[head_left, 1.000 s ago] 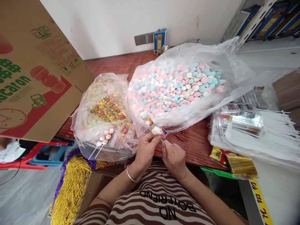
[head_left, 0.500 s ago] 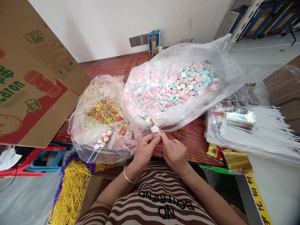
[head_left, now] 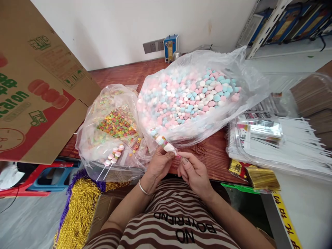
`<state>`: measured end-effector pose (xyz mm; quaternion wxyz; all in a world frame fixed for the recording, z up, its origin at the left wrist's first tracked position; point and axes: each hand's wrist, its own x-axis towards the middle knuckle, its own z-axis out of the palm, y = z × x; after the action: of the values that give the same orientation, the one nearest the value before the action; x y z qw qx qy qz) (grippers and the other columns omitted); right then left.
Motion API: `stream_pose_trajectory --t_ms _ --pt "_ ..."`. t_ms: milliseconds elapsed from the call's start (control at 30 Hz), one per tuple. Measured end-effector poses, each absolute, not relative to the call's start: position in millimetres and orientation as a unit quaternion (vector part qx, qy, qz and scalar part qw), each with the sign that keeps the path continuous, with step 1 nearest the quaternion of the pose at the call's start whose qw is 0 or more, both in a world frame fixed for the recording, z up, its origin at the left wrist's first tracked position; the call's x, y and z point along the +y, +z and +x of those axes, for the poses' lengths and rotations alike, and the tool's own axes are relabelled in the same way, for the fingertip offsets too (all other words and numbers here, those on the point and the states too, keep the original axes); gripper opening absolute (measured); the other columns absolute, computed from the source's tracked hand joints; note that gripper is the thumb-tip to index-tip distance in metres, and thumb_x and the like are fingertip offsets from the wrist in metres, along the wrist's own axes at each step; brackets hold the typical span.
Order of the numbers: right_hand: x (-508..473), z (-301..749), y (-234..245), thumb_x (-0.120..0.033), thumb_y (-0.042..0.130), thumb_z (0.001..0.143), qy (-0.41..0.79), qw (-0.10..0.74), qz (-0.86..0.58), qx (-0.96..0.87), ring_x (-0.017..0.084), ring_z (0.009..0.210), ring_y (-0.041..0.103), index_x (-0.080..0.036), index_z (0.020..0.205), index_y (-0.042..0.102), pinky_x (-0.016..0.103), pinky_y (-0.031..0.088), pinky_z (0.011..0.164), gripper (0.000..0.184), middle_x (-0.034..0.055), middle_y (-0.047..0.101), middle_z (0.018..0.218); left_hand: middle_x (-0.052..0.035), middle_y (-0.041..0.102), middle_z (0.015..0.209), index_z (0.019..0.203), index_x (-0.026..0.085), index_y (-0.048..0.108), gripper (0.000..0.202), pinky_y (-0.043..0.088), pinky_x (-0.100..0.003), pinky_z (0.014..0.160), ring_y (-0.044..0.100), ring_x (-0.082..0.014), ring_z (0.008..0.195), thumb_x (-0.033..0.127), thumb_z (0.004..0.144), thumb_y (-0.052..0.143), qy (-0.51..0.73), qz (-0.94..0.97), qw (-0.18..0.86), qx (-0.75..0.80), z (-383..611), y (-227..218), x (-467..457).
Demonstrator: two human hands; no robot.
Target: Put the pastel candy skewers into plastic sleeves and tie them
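Note:
A marshmallow skewer (head_left: 161, 140), with white and pale pieces and small coloured rings, points up and left from my fingers. It seems to be in a clear wrapper. My left hand (head_left: 161, 164) is closed around its lower end, just below the big white marshmallow. Close beside it, my right hand (head_left: 194, 173) pinches a thin pink end (head_left: 178, 155) between thumb and forefinger; whether this is a tie or the stick I cannot tell. Two finished-looking marshmallow skewers (head_left: 114, 154) on white sticks lie to the left on a clear bag of coloured ring candies (head_left: 118, 124).
Behind my hands spreads a large clear bag of pink, blue and white marshmallows (head_left: 207, 90). White sticks (head_left: 293, 141) and gold twist ties (head_left: 263, 177) lie at the right. A tall cardboard box (head_left: 38, 86) stands left. Gold bead strings (head_left: 77, 211) hang below the table edge.
The skewer has shifted slightly left, and more of it shows above my left hand. My right fingers have changed their pinch, and a pink end now shows between them.

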<state>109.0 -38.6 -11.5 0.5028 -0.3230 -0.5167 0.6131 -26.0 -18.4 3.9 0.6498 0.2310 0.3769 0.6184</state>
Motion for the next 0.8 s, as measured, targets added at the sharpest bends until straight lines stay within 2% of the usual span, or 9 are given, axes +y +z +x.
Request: stream_pose_trajectory --t_ms 67,133,233,400,467,533,633,700,800 --pt "-37.5 105.9 -6.7 -0.043 0.057 0.100 0.732 0.483 -0.274 -0.395 0.006 0.034 0.026 -0.022 0.106 0.066 0.024 0.044 0.046 0.024 -0.0149 0.032 0.046 0.0003 0.070 0.078 0.080 0.019 0.078 0.039 0.049 -0.023 0.072 0.061 -0.0104 0.072 0.035 0.051 0.099 0.600 0.247 0.664 0.371 -28.6 3.0 -16.4" --pt "-35.2 104.0 -4.0 -0.044 0.066 0.094 0.807 0.449 -0.235 -0.302 0.004 0.031 0.018 -0.022 0.101 0.065 0.022 0.041 0.042 0.023 -0.0169 0.030 0.045 -0.0035 0.073 0.086 0.080 0.018 0.078 0.044 0.050 -0.025 0.072 0.064 -0.0137 0.077 0.041 0.049 0.099 0.570 0.273 0.673 0.386 -33.0 3.1 -15.0" --pt "-33.4 102.3 -6.3 -0.041 0.073 0.089 0.874 0.395 -0.186 -0.216 0.003 0.029 0.012 -0.021 0.099 0.062 0.019 0.034 0.037 0.024 -0.0182 0.031 0.044 -0.0093 0.075 0.090 0.065 0.017 0.074 0.047 0.053 -0.032 0.071 0.067 -0.0202 0.078 0.053 0.045 0.097 0.507 0.320 0.689 0.407 -41.3 4.3 -14.1" --pt "-35.7 93.3 -21.8 -0.040 0.072 0.090 0.921 0.332 -0.091 -0.185 0.003 0.027 0.009 -0.023 0.095 0.054 0.018 0.035 0.035 0.026 -0.0195 0.032 0.044 -0.0102 0.072 0.079 0.055 0.019 0.071 0.048 0.056 -0.042 0.074 0.069 -0.0280 0.083 0.060 0.045 0.094 0.426 0.377 0.718 0.402 -51.1 1.0 -16.4" --pt "-35.8 89.4 -27.5 -0.048 0.074 0.088 0.930 0.303 -0.062 -0.199 0.003 0.026 0.011 -0.024 0.093 0.052 0.019 0.039 0.036 0.033 -0.0198 0.032 0.044 -0.0078 0.067 0.069 0.051 0.019 0.067 0.049 0.057 -0.043 0.074 0.068 -0.0281 0.083 0.060 0.047 0.094 0.427 0.404 0.714 0.381 -52.1 -1.8 -17.1" --pt "-34.6 90.2 -31.9 -0.060 0.071 0.087 0.926 0.276 -0.071 -0.247 0.004 0.027 0.020 -0.023 0.091 0.052 0.022 0.043 0.038 0.042 -0.0182 0.035 0.045 -0.0057 0.063 0.064 0.050 0.019 0.066 0.047 0.058 -0.042 0.074 0.067 -0.0254 0.079 0.057 0.054 0.093 0.450 0.427 0.692 0.368 -52.6 -2.3 -16.8" --pt "-30.3 108.9 -39.0 -0.062 0.062 0.092 0.828 0.283 -0.229 -0.426 0.009 0.038 0.046 -0.020 0.092 0.059 0.025 0.046 0.047 0.042 -0.0087 0.055 0.058 -0.0043 0.064 0.067 0.057 0.020 0.069 0.038 0.059 -0.042 0.079 0.066 -0.0214 0.076 0.050 0.062 0.092 0.503 0.435 0.636 0.391 -58.0 2.5 -14.6" --pt "-24.8 133.2 -45.8 -0.047 0.058 0.097 0.635 0.330 -0.409 -0.567 0.013 0.060 0.061 -0.019 0.093 0.064 0.026 0.048 0.060 0.029 -0.0007 0.067 0.076 -0.0032 0.066 0.068 0.060 0.019 0.071 0.035 0.060 -0.042 0.082 0.066 -0.0193 0.073 0.047 0.063 0.092 0.538 0.427 0.595 0.417 -65.8 6.2 -13.5" --pt "-11.4 172.6 -58.5 -0.029 0.051 0.100 0.299 0.337 -0.611 -0.651 0.020 0.090 0.065 -0.019 0.093 0.069 0.031 0.047 0.078 0.021 0.0068 0.071 0.097 -0.0015 0.067 0.066 0.064 0.019 0.072 0.032 0.059 -0.040 0.079 0.063 -0.0161 0.064 0.046 0.066 0.090 0.548 0.429 0.556 0.455 -77.9 5.3 -16.1"
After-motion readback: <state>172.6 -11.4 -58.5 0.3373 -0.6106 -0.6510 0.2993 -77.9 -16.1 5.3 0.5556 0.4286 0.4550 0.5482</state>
